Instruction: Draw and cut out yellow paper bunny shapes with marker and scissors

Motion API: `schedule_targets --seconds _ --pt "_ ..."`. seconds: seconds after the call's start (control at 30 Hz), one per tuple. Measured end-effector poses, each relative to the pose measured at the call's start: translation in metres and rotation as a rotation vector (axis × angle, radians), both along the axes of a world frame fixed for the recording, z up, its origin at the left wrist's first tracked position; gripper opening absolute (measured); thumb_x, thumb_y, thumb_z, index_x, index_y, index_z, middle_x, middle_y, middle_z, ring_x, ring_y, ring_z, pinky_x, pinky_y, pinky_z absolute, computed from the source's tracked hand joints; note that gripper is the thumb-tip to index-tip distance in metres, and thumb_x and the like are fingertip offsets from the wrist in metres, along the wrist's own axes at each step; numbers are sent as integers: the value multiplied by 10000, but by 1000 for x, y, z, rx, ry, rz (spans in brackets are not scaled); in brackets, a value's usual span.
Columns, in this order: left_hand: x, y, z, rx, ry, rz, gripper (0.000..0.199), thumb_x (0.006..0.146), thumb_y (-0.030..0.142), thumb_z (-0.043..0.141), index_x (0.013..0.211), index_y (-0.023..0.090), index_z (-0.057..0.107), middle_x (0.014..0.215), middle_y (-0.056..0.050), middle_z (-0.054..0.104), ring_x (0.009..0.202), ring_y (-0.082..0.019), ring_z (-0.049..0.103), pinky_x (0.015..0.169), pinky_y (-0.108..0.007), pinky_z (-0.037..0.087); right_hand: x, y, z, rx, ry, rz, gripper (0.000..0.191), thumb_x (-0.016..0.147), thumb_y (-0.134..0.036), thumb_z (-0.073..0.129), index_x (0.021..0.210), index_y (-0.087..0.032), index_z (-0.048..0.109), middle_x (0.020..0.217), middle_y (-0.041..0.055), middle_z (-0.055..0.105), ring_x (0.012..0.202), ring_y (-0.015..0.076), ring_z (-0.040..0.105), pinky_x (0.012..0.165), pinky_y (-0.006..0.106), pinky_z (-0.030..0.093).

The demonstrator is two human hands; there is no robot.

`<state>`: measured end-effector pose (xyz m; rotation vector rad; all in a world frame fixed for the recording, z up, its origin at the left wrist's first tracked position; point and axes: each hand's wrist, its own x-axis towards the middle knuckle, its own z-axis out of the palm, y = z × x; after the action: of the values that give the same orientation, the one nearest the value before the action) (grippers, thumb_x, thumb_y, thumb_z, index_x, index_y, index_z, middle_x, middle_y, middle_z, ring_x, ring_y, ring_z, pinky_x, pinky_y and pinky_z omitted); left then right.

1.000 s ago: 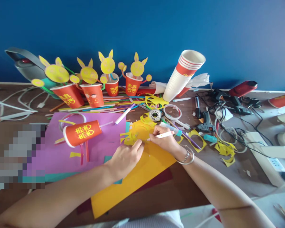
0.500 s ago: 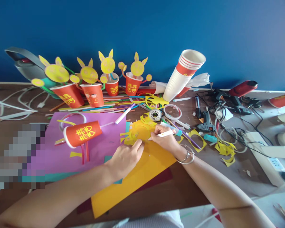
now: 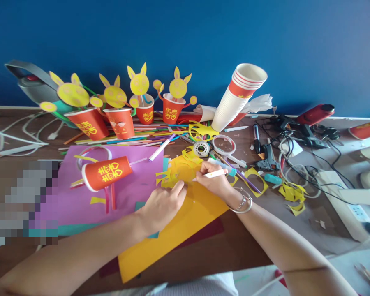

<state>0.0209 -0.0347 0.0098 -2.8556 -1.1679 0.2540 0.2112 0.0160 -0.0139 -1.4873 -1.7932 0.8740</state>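
Note:
In the head view my right hand [image 3: 214, 181] is closed round a white marker [image 3: 216, 173], whose tip points left and down at a sheet of yellow paper [image 3: 172, 246]. My left hand [image 3: 163, 205] rests on the same sheet, fingers curled, the index fingertip pressing it near the marker tip. Under its palm side any further detail is hidden. Cut yellow scraps [image 3: 172, 172] lie along the sheet's upper edge, just beyond my hands. To the left, a red paper cup [image 3: 106, 174] with straws attached lies on its side on purple paper [image 3: 80, 209].
Behind stand red cups with yellow animal heads [image 3: 174, 111], loose straws [image 3: 144, 137] and a tall stack of paper cups [image 3: 231, 107]. Tape rolls [image 3: 223, 144] lie beyond my right hand. Glue guns [image 3: 268, 158], cables and a power strip [image 3: 354, 205] are at the right.
Both hands and the marker stay almost where they were. The view has shifted very slightly.

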Motion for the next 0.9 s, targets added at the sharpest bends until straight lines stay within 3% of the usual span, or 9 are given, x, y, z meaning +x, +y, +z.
schedule_targets --seconds 0.5,0.9 --pt "0 1 1 -9 26 -1 409 767 -7 412 1106 147 581 1101 -98 584 558 -136 614 457 -281 502 0 0 -1 17 -36 18 259 651 -182 517 523 -211 294 487 -54 362 472 83 319 426 225 245" --pt "1 1 4 -66 -10 27 404 750 -23 433 1082 148 588 1110 -108 575 583 -145 626 476 -285 509 0 0 -2 -7 17 3 262 664 -181 542 530 -212 319 494 -55 381 464 88 388 425 215 278"
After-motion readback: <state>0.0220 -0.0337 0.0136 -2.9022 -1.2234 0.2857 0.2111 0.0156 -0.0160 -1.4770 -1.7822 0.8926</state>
